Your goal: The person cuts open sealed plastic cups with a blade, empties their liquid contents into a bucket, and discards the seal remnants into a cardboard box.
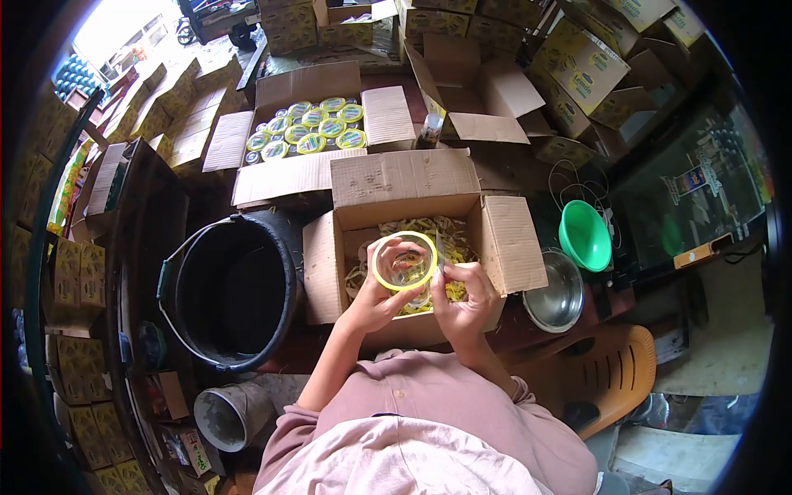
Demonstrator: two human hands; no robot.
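Note:
My left hand [374, 299] is wrapped round a clear plastic cup [404, 276] with a bright yellow rim, tilted so its mouth faces me. Beside it, my right hand [464, 299] is closed in a pinch at the cup's right edge. A thin grey blade-like piece [440, 244] sticks up from those fingers; its exact kind is unclear. Both hands are over an open cardboard box [404, 204], in which yellow and pale strips [450, 235] lie loose.
Left of the box stands a large black bucket [227, 293], with a grey pail [234, 415] below it. Behind is a carton [307, 78] of yellow-lidded cups. A green bowl [586, 236] and metal bowl [554, 299] sit right, near an orange chair [623, 371].

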